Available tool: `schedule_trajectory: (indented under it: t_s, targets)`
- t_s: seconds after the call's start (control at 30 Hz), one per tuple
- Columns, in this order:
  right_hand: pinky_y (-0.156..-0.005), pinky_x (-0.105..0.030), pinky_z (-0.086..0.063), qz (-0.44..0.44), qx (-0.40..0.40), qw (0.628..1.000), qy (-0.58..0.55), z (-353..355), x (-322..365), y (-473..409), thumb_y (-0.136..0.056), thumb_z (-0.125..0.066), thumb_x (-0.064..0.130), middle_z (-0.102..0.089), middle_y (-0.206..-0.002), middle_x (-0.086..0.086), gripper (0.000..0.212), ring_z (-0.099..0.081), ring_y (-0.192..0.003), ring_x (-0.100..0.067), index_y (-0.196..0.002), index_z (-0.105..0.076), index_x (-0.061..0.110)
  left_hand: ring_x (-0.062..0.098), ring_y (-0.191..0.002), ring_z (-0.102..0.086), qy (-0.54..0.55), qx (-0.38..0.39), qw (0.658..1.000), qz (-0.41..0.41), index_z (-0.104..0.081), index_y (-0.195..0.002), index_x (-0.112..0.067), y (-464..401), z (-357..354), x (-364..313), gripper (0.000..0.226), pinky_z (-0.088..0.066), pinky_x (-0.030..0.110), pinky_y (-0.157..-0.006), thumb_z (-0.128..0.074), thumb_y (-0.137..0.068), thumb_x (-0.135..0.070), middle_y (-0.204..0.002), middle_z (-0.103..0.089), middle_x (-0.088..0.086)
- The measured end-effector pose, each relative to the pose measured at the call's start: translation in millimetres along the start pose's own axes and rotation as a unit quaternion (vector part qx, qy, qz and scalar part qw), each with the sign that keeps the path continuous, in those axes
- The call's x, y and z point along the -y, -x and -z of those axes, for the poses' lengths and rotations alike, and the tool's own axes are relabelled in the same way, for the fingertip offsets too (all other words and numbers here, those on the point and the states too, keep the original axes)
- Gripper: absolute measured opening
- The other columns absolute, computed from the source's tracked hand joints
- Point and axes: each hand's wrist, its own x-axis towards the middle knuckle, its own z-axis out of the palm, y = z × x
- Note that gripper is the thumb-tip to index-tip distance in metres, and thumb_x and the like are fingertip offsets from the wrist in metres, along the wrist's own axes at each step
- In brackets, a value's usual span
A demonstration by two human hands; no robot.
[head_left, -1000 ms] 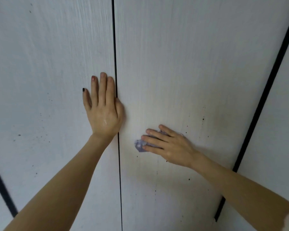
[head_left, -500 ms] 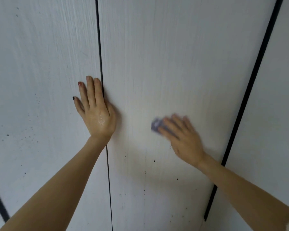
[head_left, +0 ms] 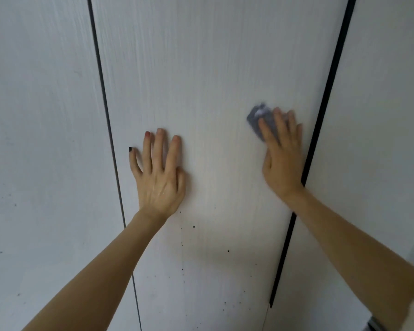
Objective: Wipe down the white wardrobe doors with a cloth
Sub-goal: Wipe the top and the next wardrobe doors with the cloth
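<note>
Head view: flat left hand (head_left: pixel 159 180) braces speckled white door (head_left: pixel 213 68); flat right hand (head_left: pixel 282 161) presses grey cloth (head_left: pixel 258 119).

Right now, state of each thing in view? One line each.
Left hand: flat on the middle door, fingers spread.
Right hand: presses the cloth to the door.
Cloth: bunched, blurred, against the door.
Middle door: shut, dark specks low down.

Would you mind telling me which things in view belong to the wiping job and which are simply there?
Part of the job:
- cloth, grey, pressed to the door under the right hand
- middle wardrobe door, with dark specks low down
- left hand, flat on that door

Simply there:
- left door panel
- right door panel
- dark gap between doors
</note>
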Motion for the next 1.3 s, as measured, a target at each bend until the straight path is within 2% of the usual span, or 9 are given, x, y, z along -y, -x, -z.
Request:
schedule_trajectory:
  t_s: [0.23,0.3,0.43,0.57,0.7,0.8,0.9,1.1,1.3]
  targets:
    - [-0.111,-0.042,-0.020,0.378,0.184,0.906,0.050,-4,-9,90,-0.079,-0.032,-0.004,-0.046,-0.142,-0.004,0.062,-0.034,-0.132,-0.026,-0.137,-0.038,0.020,0.037,-0.137,-0.021,0.000,0.030,1.000,0.001,-0.038,-0.139,-0.007,16,-8,-16,0.055,-0.022,0.061,-0.105,-0.038,-0.085,-0.018,-0.146,-0.033,0.022]
    - [-0.109,-0.045,-0.022,0.353,0.166,0.920,0.049,4,-20,64,-0.077,-0.033,-0.005,-0.048,-0.140,-0.007,0.064,-0.034,-0.131,-0.028,-0.136,-0.038,0.019,0.037,-0.137,-0.020,0.004,0.039,0.999,0.003,-0.037,-0.139,-0.007,15,-8,-22,0.055,-0.021,0.061,-0.105,-0.036,-0.085,-0.019,-0.146,-0.033,0.022]
    - [-0.114,-0.046,-0.013,0.140,0.062,0.987,0.049,16,-39,2,-0.082,-0.041,-0.007,-0.037,-0.145,-0.014,0.065,-0.026,-0.136,-0.035,-0.141,-0.032,0.017,0.037,-0.137,-0.021,-0.002,0.041,0.999,0.005,-0.038,-0.138,-0.006,12,-6,-25,0.056,-0.022,0.061,-0.105,-0.037,-0.083,-0.017,-0.146,-0.033,0.022]
    - [-0.117,-0.040,-0.001,0.003,0.004,1.000,0.004,15,-24,-19,-0.087,-0.033,-0.001,-0.030,-0.149,-0.017,0.059,-0.018,-0.139,-0.035,-0.143,-0.030,0.016,0.037,-0.137,-0.022,-0.005,0.057,0.998,0.007,-0.037,-0.138,-0.006,12,-4,-22,0.055,-0.022,0.060,-0.105,-0.036,-0.084,-0.018,-0.146,-0.032,0.022]
    - [-0.116,-0.044,-0.005,0.118,0.065,0.991,0.017,-6,9,41,-0.081,-0.036,0.001,-0.030,-0.149,-0.009,0.062,-0.022,-0.137,-0.035,-0.141,-0.032,0.016,0.037,-0.138,-0.022,-0.011,0.073,0.997,0.004,-0.035,-0.139,-0.007,13,1,-12,0.056,-0.022,0.059,-0.106,-0.035,-0.085,-0.018,-0.147,-0.032,0.022]
    - [-0.114,-0.043,-0.011,0.305,0.146,0.941,0.022,-15,29,91,-0.078,-0.038,-0.002,-0.046,-0.142,-0.006,0.059,-0.033,-0.132,-0.031,-0.134,-0.043,0.016,0.037,-0.138,-0.023,-0.022,0.075,0.997,-0.005,-0.036,-0.140,-0.007,18,5,-5,0.056,-0.022,0.057,-0.106,-0.038,-0.085,-0.018,-0.147,-0.032,0.021]
    - [-0.113,-0.041,-0.012,0.369,0.194,0.908,0.037,-17,34,102,-0.078,-0.035,0.000,-0.050,-0.139,-0.005,0.057,-0.035,-0.131,-0.027,-0.130,-0.053,0.015,0.036,-0.138,-0.022,-0.029,0.084,0.996,0.012,-0.036,-0.140,-0.008,27,10,4,0.057,-0.021,0.056,-0.107,-0.037,-0.084,-0.018,-0.148,-0.031,0.020]
    - [-0.114,-0.042,-0.014,0.228,0.118,0.966,0.002,-19,54,72,-0.075,-0.041,-0.007,-0.048,-0.141,-0.007,0.068,-0.032,-0.134,-0.027,-0.139,-0.035,0.016,0.037,-0.138,-0.020,-0.048,0.099,0.991,0.078,-0.032,-0.142,-0.009,58,17,34,0.058,-0.022,0.058,-0.106,-0.037,-0.084,-0.018,-0.149,-0.028,0.021]
    - [-0.115,-0.043,-0.012,0.128,0.012,0.991,-0.041,-49,107,69,-0.082,-0.047,-0.003,-0.043,-0.141,-0.003,0.055,-0.033,-0.133,-0.030,-0.134,-0.044,0.014,0.038,-0.139,-0.019,-0.092,0.099,0.985,0.105,-0.029,-0.143,-0.007,96,13,68,0.059,-0.023,0.057,-0.106,-0.040,-0.085,-0.018,-0.150,-0.026,0.023]
